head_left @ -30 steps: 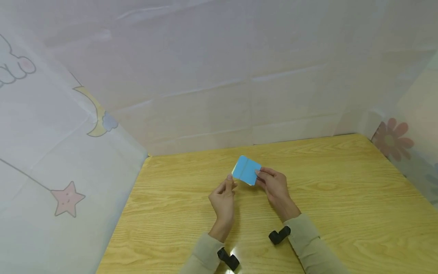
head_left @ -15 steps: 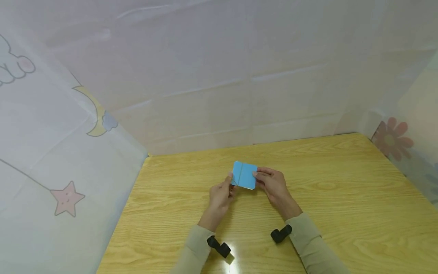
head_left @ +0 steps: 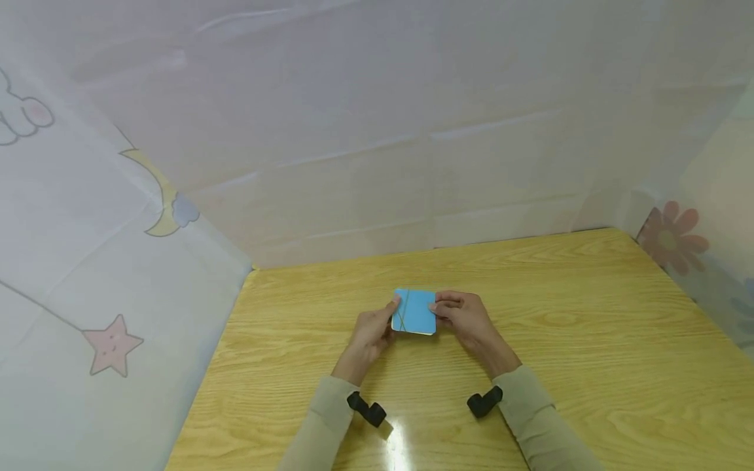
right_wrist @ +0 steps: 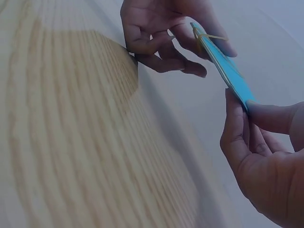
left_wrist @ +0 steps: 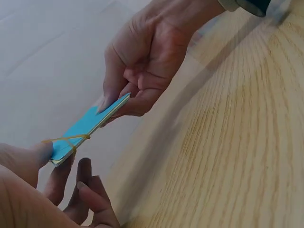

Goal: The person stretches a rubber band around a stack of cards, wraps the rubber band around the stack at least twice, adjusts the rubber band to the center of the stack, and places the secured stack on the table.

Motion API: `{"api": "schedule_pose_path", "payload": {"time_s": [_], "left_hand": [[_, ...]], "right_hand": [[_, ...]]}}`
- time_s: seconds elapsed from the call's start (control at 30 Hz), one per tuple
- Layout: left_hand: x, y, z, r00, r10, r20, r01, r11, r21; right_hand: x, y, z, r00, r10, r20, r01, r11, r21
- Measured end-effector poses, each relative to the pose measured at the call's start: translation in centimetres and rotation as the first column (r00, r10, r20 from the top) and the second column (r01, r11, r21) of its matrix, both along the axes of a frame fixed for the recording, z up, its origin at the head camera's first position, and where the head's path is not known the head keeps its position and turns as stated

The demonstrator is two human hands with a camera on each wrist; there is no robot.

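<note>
Head view: a square blue-topped pad (head_left: 423, 315) is held between 2 hands above a wood-grain tabletop (head_left: 589, 307). Its left edge is pinched by the left hand (head_left: 369, 333), its right edge by the right hand (head_left: 469, 320). No long axis is shown by the nearly square face. A thin yellow rubber band (head_left: 403, 311) is stretched across the pad's left part, nearer the left hand, with 2 strands crossed towards the near edge.

Left wrist view: the pad's banded end is gripped at close range, the left thumb laid on the blue face and a finger set beneath; the other fingers are bent below, apart from the pad. Pale layers are seen along the pad's edge. The far end is held by the right hand, well apart from the band.

Right wrist view: the unbanded end is clasped between the right thumb above and fingers below, with little gap left. The band is seen at the opposite end, beside the left hand, and is not touched by the right.
</note>
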State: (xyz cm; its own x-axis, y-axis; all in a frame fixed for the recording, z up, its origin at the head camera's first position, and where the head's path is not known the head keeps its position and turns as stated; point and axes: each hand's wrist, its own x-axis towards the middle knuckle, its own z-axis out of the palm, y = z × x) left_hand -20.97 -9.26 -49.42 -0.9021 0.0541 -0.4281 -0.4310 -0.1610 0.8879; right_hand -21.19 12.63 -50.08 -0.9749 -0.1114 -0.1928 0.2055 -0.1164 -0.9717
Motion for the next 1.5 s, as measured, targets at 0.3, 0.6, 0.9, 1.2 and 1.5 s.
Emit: {"api": "schedule_pose_path", "payload": {"time_s": [0.3,0.6,0.9,1.2,1.5], "left_hand": [[-0.4,0.0,0.3,0.998,0.056,-0.035,-0.056,0.998,-0.016],[-1.0,0.1,0.4,0.992,0.117,-0.04,-0.115,0.993,0.033],[-1.1,0.1,0.0,0.995,0.072,-0.074,-0.072,0.997,0.006],[-1.5,0.2,-0.4,0.993,0.087,-0.08,-0.086,0.996,0.012],[-1.2,0.1,-0.6,0.995,0.042,-0.087,-0.038,0.998,0.046]], "right_hand": [[0.1,0.3,-0.1,0.997,0.065,0.029,-0.065,0.998,-0.007],[0.0,0.0,-0.3,0.995,0.092,0.04,-0.093,0.995,0.025],[0.1,-0.2,-0.3,0.996,0.084,0.042,-0.086,0.996,0.032],[0.3,-0.7,-0.3,0.996,0.072,0.055,-0.074,0.997,0.028],[0.2,-0.7,-0.6,0.996,0.064,0.067,-0.066,0.997,0.034]]}}
